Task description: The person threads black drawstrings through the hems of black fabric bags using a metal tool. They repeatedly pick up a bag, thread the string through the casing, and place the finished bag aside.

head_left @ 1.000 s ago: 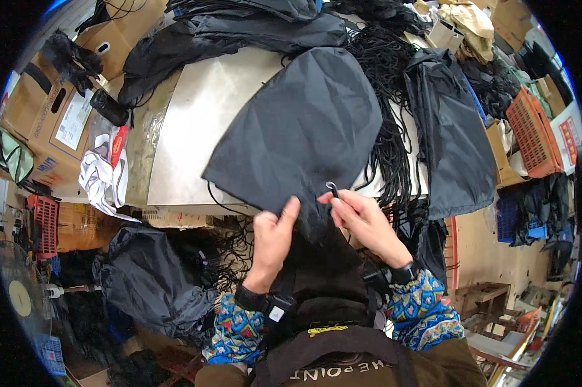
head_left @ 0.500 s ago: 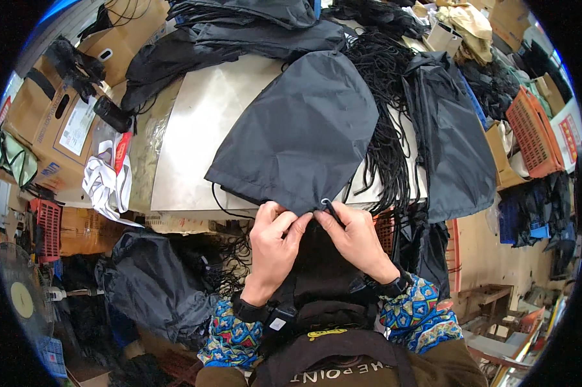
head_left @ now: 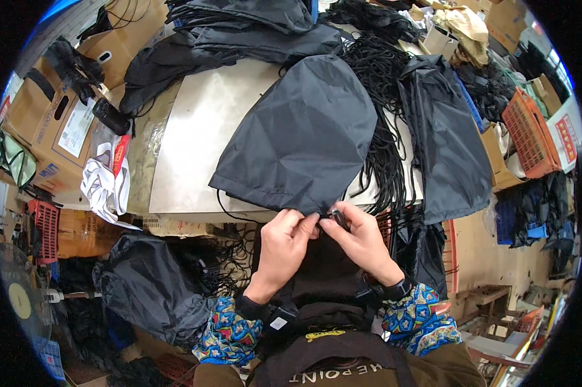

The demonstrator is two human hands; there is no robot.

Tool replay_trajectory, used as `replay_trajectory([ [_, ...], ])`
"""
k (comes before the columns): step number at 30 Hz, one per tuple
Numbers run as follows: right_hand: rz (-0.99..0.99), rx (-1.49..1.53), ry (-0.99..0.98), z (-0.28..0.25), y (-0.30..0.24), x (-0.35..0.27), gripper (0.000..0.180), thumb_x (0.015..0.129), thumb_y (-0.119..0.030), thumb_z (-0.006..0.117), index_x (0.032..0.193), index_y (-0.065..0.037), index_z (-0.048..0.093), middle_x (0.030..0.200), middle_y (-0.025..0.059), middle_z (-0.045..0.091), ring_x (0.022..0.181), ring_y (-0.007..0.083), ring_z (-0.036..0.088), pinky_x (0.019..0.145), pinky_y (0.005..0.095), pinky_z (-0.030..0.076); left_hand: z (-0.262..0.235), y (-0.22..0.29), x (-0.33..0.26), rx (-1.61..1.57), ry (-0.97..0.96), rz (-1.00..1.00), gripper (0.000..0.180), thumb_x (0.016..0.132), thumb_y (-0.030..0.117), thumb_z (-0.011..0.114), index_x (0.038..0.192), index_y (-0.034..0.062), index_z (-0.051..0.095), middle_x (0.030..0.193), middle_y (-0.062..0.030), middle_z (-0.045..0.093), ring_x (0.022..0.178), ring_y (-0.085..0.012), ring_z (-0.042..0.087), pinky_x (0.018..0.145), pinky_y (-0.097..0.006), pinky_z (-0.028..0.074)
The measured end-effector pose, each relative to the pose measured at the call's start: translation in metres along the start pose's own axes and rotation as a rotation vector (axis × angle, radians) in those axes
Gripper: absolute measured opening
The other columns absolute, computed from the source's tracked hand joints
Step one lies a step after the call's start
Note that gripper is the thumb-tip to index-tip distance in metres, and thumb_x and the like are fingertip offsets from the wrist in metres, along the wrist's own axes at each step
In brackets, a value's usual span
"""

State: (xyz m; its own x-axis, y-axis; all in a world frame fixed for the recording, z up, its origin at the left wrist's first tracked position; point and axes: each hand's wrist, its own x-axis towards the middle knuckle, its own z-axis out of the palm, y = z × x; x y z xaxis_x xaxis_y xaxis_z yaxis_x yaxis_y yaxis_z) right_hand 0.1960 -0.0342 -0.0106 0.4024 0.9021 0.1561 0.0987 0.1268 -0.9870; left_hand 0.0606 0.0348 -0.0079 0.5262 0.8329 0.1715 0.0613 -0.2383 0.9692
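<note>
A black drawstring bag (head_left: 297, 129) lies on the pale tabletop, its near corner drawn over the edge toward me. At that corner my left hand (head_left: 283, 242) pinches the end of the hem between thumb and fingers. My right hand (head_left: 362, 242), touching the left at the fingertips, grips a small dark tool or cord end that I cannot make out clearly. From the bag's left corner a thin black cord (head_left: 230, 209) loops down past the table edge. Beside the bag on the right hangs a thick bundle of black cords (head_left: 388, 155).
More black bags are heaped at the table's far side (head_left: 252, 39), and another hangs on the right (head_left: 449, 142). A dark bag pile (head_left: 155, 284) sits lower left. Cardboard boxes (head_left: 55, 129), white straps (head_left: 104, 187) and an orange basket (head_left: 530, 132) stand around. A fan (head_left: 21, 300) is at far left.
Both hands have shifted slightly right and stay together at the bag's corner. The right fingers have curled over, covering the pale ring seen earlier. The bag has slid a little.
</note>
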Motion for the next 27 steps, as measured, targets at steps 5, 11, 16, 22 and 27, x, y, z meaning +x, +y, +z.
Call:
replay_trajectory([
  [5, 0.202, 0.101, -0.018, -0.015, -0.012, -0.021, 0.020, 0.090, -0.006, 0.060, 0.110, -0.001, 0.062, 0.074, 0.0015, 0.058, 0.057, 0.0134, 0.054, 0.052, 0.0245, 0.045, -0.005, 0.001, 0.006, -0.723, 0.028, -0.319, 0.018, 0.094, 0.015, 0.058, 0.093, -0.0029, 0.064, 0.089, -0.0087, 0.067, 0.081, -0.0167, 0.066, 0.068, -0.030, 0.057],
  [11, -0.286, -0.568, -0.127, -0.017, -0.035, -0.023, 0.024, 0.083, -0.001, 0.063, 0.107, 0.002, 0.061, 0.076, 0.0150, 0.061, 0.064, 0.0295, 0.061, 0.056, 0.0352, 0.048, 0.001, 0.002, 0.009, -0.743, 0.094, -0.320, 0.016, 0.091, 0.015, 0.063, 0.094, -0.0007, 0.065, 0.087, -0.0085, 0.067, 0.078, -0.0146, 0.066, 0.068, -0.028, 0.056],
  [16, -0.249, -0.604, -0.103, -0.016, -0.033, -0.023, 0.020, 0.084, -0.002, 0.061, 0.104, 0.003, 0.060, 0.078, 0.0163, 0.061, 0.068, 0.0322, 0.062, 0.059, 0.0373, 0.049, 0.003, 0.004, 0.007, -0.709, 0.108, -0.307, 0.014, 0.090, 0.015, 0.064, 0.090, 0.0002, 0.064, 0.084, -0.0064, 0.066, 0.075, -0.0130, 0.065, 0.068, -0.026, 0.055],
  [22, -0.311, -0.617, -0.107, -0.010, -0.025, -0.021, 0.019, 0.084, -0.002, 0.061, 0.103, 0.002, 0.059, 0.077, 0.0166, 0.060, 0.067, 0.0334, 0.061, 0.057, 0.0387, 0.049, 0.005, 0.006, 0.002, -0.608, 0.132, -0.292, 0.012, 0.089, 0.012, 0.066, 0.087, 0.0006, 0.065, 0.082, -0.0026, 0.065, 0.072, -0.0078, 0.060, 0.068, -0.025, 0.054],
  [27, -0.379, -0.693, -0.072, 0.006, -0.017, -0.011, 0.016, 0.085, -0.004, 0.061, 0.100, 0.000, 0.056, 0.077, 0.0156, 0.059, 0.066, 0.0336, 0.061, 0.055, 0.0399, 0.049, 0.008, 0.002, -0.001, -0.510, 0.167, -0.248, 0.013, 0.089, 0.011, 0.066, 0.083, -0.0001, 0.063, 0.074, 0.0012, 0.061, 0.068, -0.0032, 0.054, 0.062, -0.020, 0.046],
])
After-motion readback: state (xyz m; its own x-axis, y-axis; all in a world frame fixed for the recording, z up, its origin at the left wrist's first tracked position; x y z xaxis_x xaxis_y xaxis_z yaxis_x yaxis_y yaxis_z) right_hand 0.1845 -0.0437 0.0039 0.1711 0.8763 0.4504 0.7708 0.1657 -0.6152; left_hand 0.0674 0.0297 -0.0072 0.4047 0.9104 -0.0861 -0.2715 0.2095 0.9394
